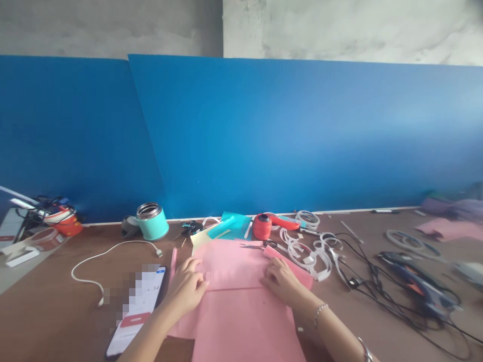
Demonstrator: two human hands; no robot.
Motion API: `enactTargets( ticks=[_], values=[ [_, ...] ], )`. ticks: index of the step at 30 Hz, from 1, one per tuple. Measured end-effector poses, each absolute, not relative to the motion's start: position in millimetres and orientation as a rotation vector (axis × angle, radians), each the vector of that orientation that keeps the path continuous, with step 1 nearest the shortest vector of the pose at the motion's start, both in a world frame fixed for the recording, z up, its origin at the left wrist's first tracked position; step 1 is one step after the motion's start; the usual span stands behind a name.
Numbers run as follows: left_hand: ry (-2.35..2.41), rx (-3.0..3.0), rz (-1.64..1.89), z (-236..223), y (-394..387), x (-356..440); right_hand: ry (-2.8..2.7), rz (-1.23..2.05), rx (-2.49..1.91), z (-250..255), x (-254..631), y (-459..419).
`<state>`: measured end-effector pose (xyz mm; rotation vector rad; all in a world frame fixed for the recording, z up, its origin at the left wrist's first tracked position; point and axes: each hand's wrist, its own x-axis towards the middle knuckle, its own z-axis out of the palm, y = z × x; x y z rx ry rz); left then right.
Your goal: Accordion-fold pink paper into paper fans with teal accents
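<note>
A large pink sheet (245,322), perhaps paper or thin felt, lies flat on the table before me, with a crease or edge running across it. My left hand (187,284) is at the left end of this line, fingers curled and thumb against the sheet. At the right end, my right hand (279,281) grips the sheet in the same way, its fingers bent and partly hidden. Beside the right fingers lies a rolled pink piece (298,270). Scissors (260,246) lie just beyond the sheet, partly covered.
A phone (141,311) and white cable (85,261) lie left. A turquoise mug (153,223) stands behind. Red spool-like item (261,227), white coiled strips (317,256), black cords (373,281) and a dark-blue tool (420,286) spread rightward. A blue partition (264,136) borders the table.
</note>
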<state>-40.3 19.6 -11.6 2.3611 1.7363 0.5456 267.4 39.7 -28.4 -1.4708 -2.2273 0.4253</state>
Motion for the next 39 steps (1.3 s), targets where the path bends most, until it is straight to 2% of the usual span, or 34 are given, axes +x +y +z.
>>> enactTargets(
  ticks=[6, 14, 19, 22, 27, 31, 39],
  values=[
    [1.768, 2.401, 0.504, -13, 19, -38, -2.242, 0.386, -1.48, -24, 265, 35],
    [1.775, 2.444, 0.623, -28, 17, -40, -2.238, 0.34, -1.482, -25, 267, 34],
    [1.826, 2.537, 0.655, -20, 12, -38, -2.256, 0.333, -1.536, -18, 264, 32],
    [1.698, 2.731, 0.711, -11, 6, -29, -2.317, 0.176, -1.511, -10, 256, 23],
    [1.321, 2.955, 0.509, -4, 0, -13, -2.557, -0.105, -1.197, -7, 241, 11],
    [1.296, 2.899, 0.436, -2, 2, -12, -2.628, -0.053, -1.079, -8, 241, 13],
    [1.428, 2.848, 0.465, 1, 7, -44, -2.527, 0.084, -1.29, -8, 271, 18]
  ],
)
